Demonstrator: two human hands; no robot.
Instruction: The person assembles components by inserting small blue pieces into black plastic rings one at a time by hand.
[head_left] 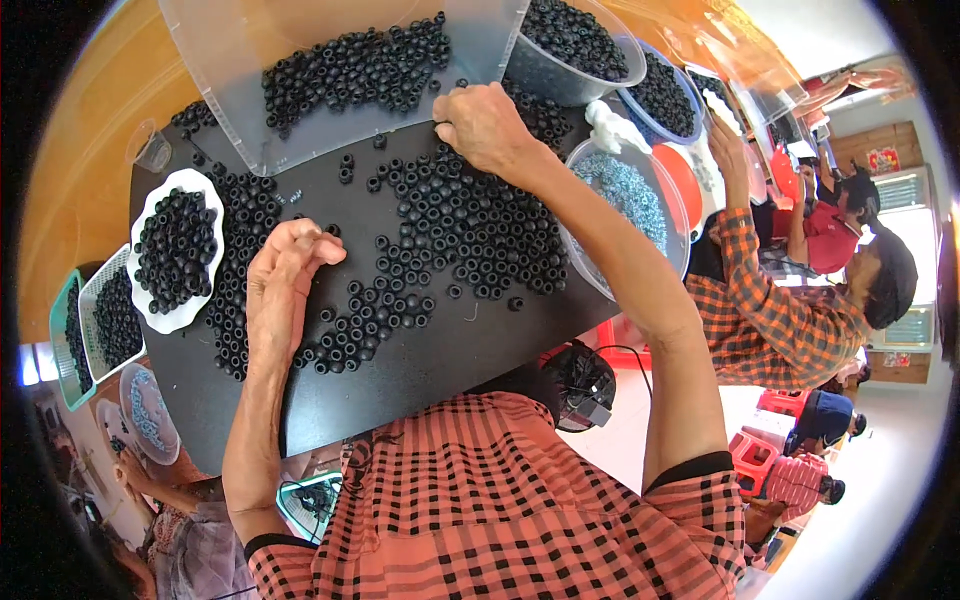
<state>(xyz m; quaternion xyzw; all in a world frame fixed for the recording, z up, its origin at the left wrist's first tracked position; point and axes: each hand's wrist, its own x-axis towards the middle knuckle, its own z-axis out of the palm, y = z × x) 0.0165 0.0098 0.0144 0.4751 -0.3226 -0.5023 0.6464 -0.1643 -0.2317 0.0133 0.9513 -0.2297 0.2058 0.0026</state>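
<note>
Many small black ring-like pieces with a hole in each [480, 220] lie spread over the dark table [420, 360]. My left hand [285, 275] hovers left of centre, thumb and fingers pinched together. One black piece [332, 230] shows right at its fingertips; whether it is gripped or lies behind them I cannot tell. My right hand [485, 128] is farther off, fingers curled, just above the pieces beside the see-through plastic bin [345, 150]. What it holds, if anything, is hidden. A few tiny pale-blue bits [288, 197] rest between the hands.
Right of my right forearm stands a see-through tub of pale-blue bits [620, 205]. Behind it are a bowl of black pieces [575, 45] and a blue-rimmed basin [665, 95]. A white scalloped plate [200, 185] and baskets [110, 310] sit left. Co-workers [790, 310] sit at right.
</note>
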